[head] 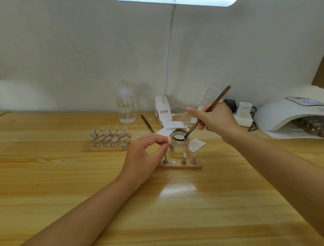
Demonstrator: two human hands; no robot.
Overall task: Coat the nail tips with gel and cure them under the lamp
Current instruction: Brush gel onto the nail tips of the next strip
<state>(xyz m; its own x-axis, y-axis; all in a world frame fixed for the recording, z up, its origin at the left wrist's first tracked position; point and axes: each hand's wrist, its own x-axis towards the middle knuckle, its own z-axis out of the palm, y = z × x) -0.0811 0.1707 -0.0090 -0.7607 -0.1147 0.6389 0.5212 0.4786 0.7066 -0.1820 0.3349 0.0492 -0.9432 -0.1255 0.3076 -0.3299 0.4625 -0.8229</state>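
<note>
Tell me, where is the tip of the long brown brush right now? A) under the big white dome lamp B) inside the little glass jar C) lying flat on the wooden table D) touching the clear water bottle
B: the right hand holds the long brown brush slanted down, and its dark tip dips into the open mouth of the little glass jar.

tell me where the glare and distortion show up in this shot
Head view: the overhead lamp panel blows out white at the top edge; its glare patch sits on the table just in front of the near wooden stand; wide-angle bending curves the table's back edge; the curing lamp looks soft.
</note>
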